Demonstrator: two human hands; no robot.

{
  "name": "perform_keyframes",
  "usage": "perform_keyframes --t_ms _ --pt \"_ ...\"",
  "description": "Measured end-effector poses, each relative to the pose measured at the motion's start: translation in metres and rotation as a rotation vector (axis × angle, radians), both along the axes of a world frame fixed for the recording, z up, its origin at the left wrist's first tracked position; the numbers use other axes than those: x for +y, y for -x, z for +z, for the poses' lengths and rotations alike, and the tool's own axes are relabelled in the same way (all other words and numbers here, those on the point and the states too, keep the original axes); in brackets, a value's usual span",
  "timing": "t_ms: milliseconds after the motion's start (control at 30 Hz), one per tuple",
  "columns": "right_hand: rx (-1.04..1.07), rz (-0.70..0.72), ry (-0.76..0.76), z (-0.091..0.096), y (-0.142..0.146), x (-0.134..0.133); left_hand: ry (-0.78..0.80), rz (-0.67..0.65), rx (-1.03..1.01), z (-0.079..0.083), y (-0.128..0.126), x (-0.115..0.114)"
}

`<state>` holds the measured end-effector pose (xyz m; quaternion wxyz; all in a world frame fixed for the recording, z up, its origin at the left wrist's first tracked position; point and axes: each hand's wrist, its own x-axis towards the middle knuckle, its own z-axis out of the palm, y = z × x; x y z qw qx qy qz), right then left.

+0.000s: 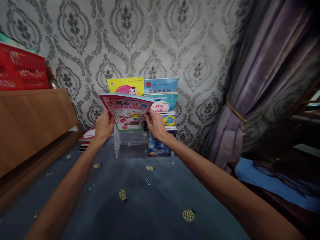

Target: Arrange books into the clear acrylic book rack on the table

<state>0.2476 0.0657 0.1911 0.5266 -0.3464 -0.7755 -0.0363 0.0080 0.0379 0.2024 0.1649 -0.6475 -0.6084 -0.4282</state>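
Observation:
Between my two hands is a pink-bordered picture book (126,111), its cover facing me and tilted. My left hand (103,126) grips its left edge, and my right hand (156,124) grips the right edge. Just behind and below stands a clear acrylic book rack (131,151) with stepped tiers. A yellow book (126,83) rises at its back left. On the right side of the rack are a blue book (163,85), a light-blue fish-story book (165,101) and a dark-blue book (161,145) at the front. My right hand partly covers the books behind it.
The rack stands on a dark-blue patterned cloth (135,206) against a wallpapered wall (160,43). At left, a red basket (23,68) sits on a wooden cabinet (35,123), with stacked books (86,140) beside it. Eyeglasses (265,169) lie on a blue cloth at right, near a tied curtain (225,133).

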Motion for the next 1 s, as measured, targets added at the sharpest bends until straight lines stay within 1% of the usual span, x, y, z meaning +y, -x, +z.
perform_keyframes --t_ms 100,167,367,500,667,800,1000 --pt "0.006 0.004 0.000 -0.005 -0.001 0.002 0.002 0.009 0.002 -0.005 0.000 0.000" --pt "0.011 0.000 -0.011 -0.007 -0.001 0.004 -0.006 -0.010 -0.005 -0.006 0.001 0.001" --pt "-0.009 -0.025 -0.008 -0.008 0.001 0.010 -0.040 -0.068 -0.021 -0.009 0.006 0.009" --pt "-0.021 -0.025 0.018 -0.006 0.001 0.014 -0.019 -0.079 -0.013 -0.011 0.008 0.015" --pt "-0.038 -0.030 0.091 0.003 0.002 0.020 0.016 -0.032 0.011 -0.009 0.007 0.022" --pt "-0.035 -0.060 0.140 0.013 0.004 0.025 0.041 -0.041 -0.018 -0.006 0.008 0.031" --pt "-0.072 -0.123 0.189 0.027 0.006 0.028 0.064 -0.101 -0.061 0.004 0.009 0.039"
